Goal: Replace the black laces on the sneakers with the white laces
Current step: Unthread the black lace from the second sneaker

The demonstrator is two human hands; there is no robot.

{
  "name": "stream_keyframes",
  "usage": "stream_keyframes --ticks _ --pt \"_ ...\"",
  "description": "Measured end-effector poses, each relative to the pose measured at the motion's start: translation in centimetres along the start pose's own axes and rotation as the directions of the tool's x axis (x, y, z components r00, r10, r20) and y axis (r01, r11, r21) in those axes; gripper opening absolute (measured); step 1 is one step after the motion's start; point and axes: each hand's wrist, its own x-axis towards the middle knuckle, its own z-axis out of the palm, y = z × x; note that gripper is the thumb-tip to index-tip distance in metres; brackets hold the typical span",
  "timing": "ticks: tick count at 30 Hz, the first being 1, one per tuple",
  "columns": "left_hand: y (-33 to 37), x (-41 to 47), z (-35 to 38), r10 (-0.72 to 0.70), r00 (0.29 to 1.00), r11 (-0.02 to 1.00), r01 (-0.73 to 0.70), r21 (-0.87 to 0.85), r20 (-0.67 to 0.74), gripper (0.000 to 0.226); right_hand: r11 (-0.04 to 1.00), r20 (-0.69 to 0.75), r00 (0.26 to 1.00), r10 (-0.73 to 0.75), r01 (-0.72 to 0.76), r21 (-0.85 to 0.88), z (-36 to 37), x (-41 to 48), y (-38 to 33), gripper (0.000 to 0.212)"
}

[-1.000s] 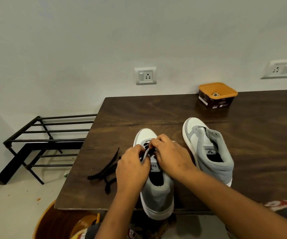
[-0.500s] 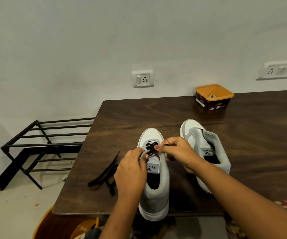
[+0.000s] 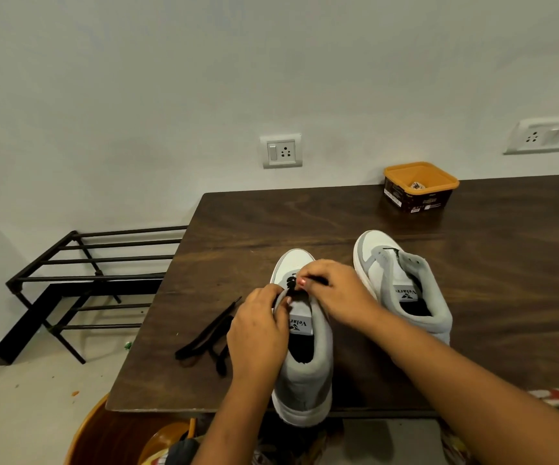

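While a loose black lace [image 3: 209, 333] lies near the table's [image 3: 489, 297] front-left corner, your left hand [image 3: 258, 333] curls its grip on the upper of the near sneaker [image 3: 305, 374] at the front edge. Your right hand [image 3: 335, 293] pinches its threaded black lace [image 3: 291, 282], and the second sneaker [image 3: 402, 283] stands just beside.

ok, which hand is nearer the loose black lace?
Left. Left hand grips the sneaker just right of the loose lace; right hand pinches the threaded lace, further right across the sneaker.
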Motion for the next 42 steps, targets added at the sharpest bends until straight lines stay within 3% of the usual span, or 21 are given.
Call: stream_keyframes --ticks 1,3,5,7,9,11,14,17,20,22,23,25,27,29,30,31,33,35,38,40,42 --pt "0.0 0.0 0.0 -0.011 1.0 1.0 0.011 -0.001 0.008 0.015 0.959 -0.06 0.988 0.14 -0.12 0.259 -0.5 0.3 0.1 0.017" --pt "0.1 0.0 0.1 -0.023 1.0 1.0 0.023 -0.002 0.021 0.016 0.667 -0.069 0.903 0.423 -0.259 0.698 -1.6 0.7 0.0 0.023" --pt "0.3 0.0 0.2 -0.024 0.999 1.0 0.024 -0.005 0.026 0.015 0.476 -0.038 0.846 0.532 -0.261 0.84 -2.3 0.8 0.4 0.027" --pt "0.3 0.0 0.2 -0.02 1.0 1.0 0.02 -0.017 0.022 0.014 0.484 -0.013 0.85 0.526 -0.287 0.826 -2.4 0.6 0.6 0.028" --pt "0.3 0.0 0.2 -0.015 1.0 1.0 0.016 -0.018 0.015 0.013 0.747 -0.037 0.914 0.405 -0.307 0.589 -2.1 0.5 0.7 0.021" --pt "0.2 0.0 0.2 -0.016 1.0 1.0 0.016 -0.015 0.016 0.014 0.979 -0.001 0.981 0.193 -0.193 0.072 -2.2 0.4 0.7 0.018" --pt "0.2 0.0 0.3 -0.018 1.0 1.0 0.018 -0.011 0.014 0.013 0.892 0.15 0.987 0.052 0.021 -0.452 -1.9 0.3 0.0 0.023" --pt "0.2 0.0 0.3 -0.015 1.0 1.0 0.015 -0.002 0.016 0.015 0.805 0.099 0.993 -0.06 0.107 -0.583 -1.3 0.2 -0.3 0.02" --pt "0.2 0.1 0.2 -0.017 1.0 1.0 0.017 0.01 0.017 0.018 0.942 0.009 1.0 -0.009 0.011 -0.335 -2.0 0.8 -0.1 0.023" --pt "0.2 0.1 0.2 -0.026 0.999 1.0 0.026 0.012 0.025 0.02 0.982 -0.156 0.975 0.159 -0.139 0.131 -2.7 1.2 -0.3 0.027" --pt "0.2 0.1 0.2 -0.029 0.999 1.0 0.029 0.011 0.026 0.02 0.889 -0.198 0.934 0.299 -0.197 0.414 -3.2 1.4 -0.5 0.028" --pt "0.2 0.1 0.2 -0.032 0.999 0.999 0.032 0.011 0.025 0.02 0.545 -0.18 0.841 0.509 -0.154 0.824 -4.6 1.7 -1.0 0.027" --pt "0.3 0.1 0.2 -0.033 0.999 0.999 0.033 0.011 0.026 0.019 0.266 -0.155 0.799 0.58 -0.006 0.964 -5.9 1.8 -1.3 0.028" --pt "0.2 0.0 0.1 -0.035 0.999 0.999 0.035 0.011 0.024 0.018 0.246 -0.133 0.826 0.548 -0.008 0.969 -6.1 1.7 -1.5 0.028" --pt "0.2 0.0 0.1 -0.037 0.999 0.999 0.037 0.008 0.022 0.018 0.367 -0.137 0.861 0.49 -0.061 0.928 -5.9 1.6 -1.6 0.028" --pt "0.2 0.0 0.1 -0.038 0.999 0.999 0.038 0.003 0.018 0.018 0.576 -0.154 0.905 0.396 -0.114 0.81 -5.4 1.4 -1.6 0.028" --pt "0.3 -0.1 0.1 -0.033 0.999 0.999 0.033 -0.004 0.011 0.017 0.958 -0.133 0.985 0.108 -0.067 0.279 -4.6 0.9 -1.4 0.021" --pt "0.3 -0.1 0.1 -0.025 1.0 1.0 0.025 -0.008 0.007 0.015 0.981 0.099 0.994 -0.049 0.067 -0.184 -3.6 0.5 -1.5 0.005" --pt "0.2 -0.1 0.1 -0.018 1.0 1.0 0.018 -0.008 0.0 0.015 0.784 0.251 0.968 -0.007 0.161 -0.6 -1.9 -0.1 -1.6 0.022" --pt "0.2 0.0 0.1 -0.017 1.0 1.0 0.017 -0.007 -0.006 0.014 0.724 0.221 0.974 -0.045 0.184 -0.665 -1.3 -0.3 -1.7 0.021" --pt "0.1 0.0 0.1 -0.016 1.0 1.0 0.016 -0.008 -0.008 0.015 0.809 0.185 0.982 -0.047 0.146 -0.569 -1.7 0.0 -1.6 0.016"
